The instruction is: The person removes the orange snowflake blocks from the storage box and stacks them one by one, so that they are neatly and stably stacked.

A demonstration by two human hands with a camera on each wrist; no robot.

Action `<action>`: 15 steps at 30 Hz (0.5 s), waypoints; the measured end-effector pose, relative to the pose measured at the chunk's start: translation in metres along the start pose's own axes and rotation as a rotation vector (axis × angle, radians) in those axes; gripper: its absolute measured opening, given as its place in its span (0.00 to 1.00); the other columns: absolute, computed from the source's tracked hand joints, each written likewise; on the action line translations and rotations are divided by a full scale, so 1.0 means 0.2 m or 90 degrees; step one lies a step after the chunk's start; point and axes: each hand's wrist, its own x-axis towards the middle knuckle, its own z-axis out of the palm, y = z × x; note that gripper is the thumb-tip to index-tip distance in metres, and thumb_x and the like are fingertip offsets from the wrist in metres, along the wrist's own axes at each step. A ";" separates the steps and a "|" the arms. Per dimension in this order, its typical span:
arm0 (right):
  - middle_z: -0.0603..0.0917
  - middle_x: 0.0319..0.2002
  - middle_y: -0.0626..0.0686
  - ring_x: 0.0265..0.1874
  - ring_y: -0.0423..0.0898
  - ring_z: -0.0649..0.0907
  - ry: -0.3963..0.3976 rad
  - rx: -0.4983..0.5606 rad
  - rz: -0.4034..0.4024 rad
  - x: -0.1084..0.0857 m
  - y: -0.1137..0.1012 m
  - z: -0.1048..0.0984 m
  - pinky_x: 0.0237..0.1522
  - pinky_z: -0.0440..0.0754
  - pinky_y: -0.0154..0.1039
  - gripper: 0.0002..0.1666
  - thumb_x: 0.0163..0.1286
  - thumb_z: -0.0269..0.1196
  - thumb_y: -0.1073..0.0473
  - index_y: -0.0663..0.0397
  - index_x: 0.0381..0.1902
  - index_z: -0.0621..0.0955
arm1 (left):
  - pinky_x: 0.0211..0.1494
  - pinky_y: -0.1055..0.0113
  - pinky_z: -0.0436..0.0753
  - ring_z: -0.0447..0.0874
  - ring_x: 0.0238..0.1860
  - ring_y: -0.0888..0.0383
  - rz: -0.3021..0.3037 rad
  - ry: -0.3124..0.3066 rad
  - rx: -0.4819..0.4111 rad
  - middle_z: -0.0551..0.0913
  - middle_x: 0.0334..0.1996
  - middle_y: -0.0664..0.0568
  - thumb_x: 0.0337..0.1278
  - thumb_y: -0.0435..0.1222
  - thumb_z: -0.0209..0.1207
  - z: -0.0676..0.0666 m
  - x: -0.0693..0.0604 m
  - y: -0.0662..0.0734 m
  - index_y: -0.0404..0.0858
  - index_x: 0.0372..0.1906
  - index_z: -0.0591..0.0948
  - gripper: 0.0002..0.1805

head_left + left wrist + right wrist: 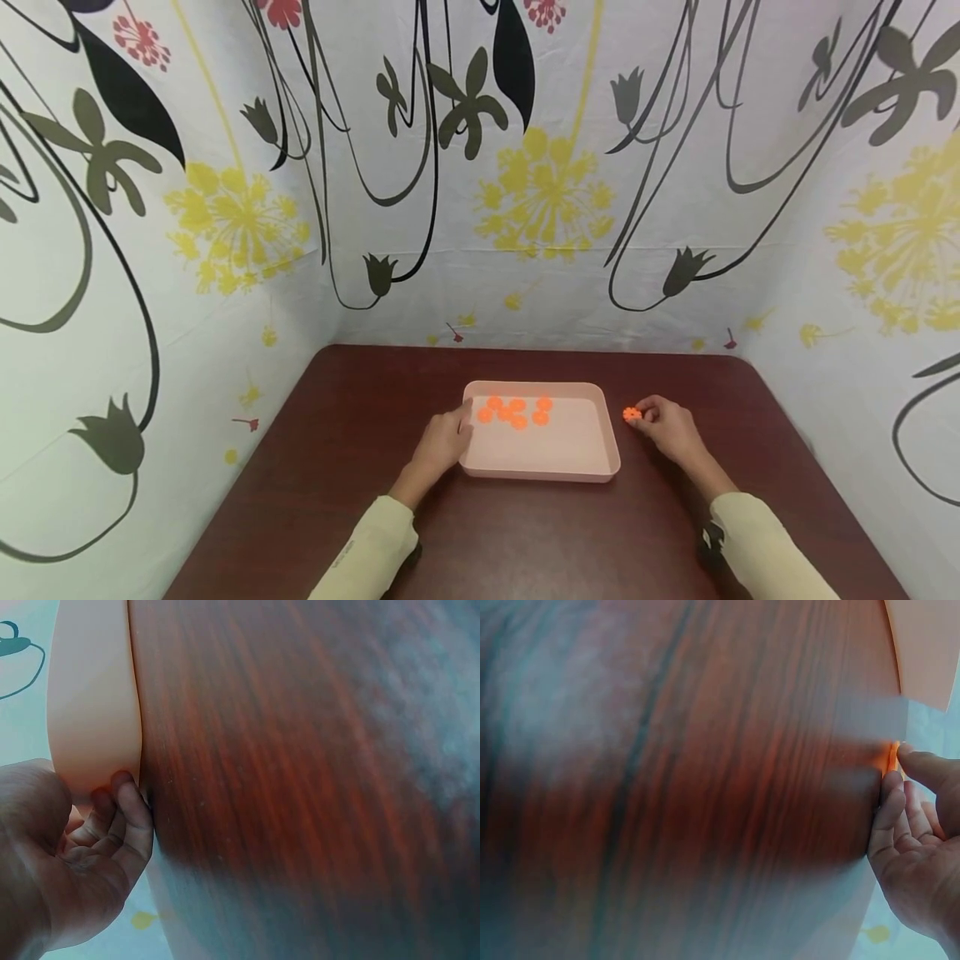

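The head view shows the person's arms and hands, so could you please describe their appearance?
The left sleeve and right sleeve are pale yellow-green, stopping short of the ungloved left hand and right hand. Small, unreadable dark lettering marks the left sleeve; something black and white shows beside the right cuff.

The right wrist view crops the tray (pixel 928 652) and shows the orange piece (pixel 892 759) partly hidden.

A dark reddish-brown wood-grained table (pixel 525 533) with rounded far corners carries a shallow pale pink tray (pixel 540 457).
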 end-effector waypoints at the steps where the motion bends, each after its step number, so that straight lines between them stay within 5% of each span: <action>1: 0.80 0.29 0.52 0.26 0.44 0.75 -0.002 0.000 0.001 0.00 0.00 0.00 0.26 0.71 0.35 0.19 0.70 0.72 0.57 0.66 0.49 0.82 | 0.38 0.64 0.78 0.76 0.31 0.56 0.002 0.002 0.000 0.78 0.23 0.49 0.75 0.34 0.58 0.00 0.00 0.00 0.38 0.78 0.71 0.30; 6: 0.80 0.29 0.52 0.26 0.45 0.75 -0.012 0.000 0.004 0.01 0.02 0.01 0.25 0.71 0.35 0.19 0.70 0.72 0.58 0.66 0.51 0.81 | 0.38 0.64 0.79 0.77 0.32 0.56 0.003 0.003 -0.001 0.81 0.26 0.46 0.75 0.35 0.58 0.01 0.00 0.00 0.39 0.78 0.71 0.30; 15: 0.80 0.30 0.52 0.27 0.45 0.76 -0.014 -0.003 0.011 0.02 0.02 0.01 0.26 0.72 0.36 0.20 0.69 0.73 0.57 0.66 0.51 0.82 | 0.27 0.68 0.70 0.62 0.21 0.59 -0.007 -0.005 -0.005 0.67 0.20 0.55 0.76 0.35 0.57 0.01 0.01 -0.01 0.40 0.79 0.70 0.30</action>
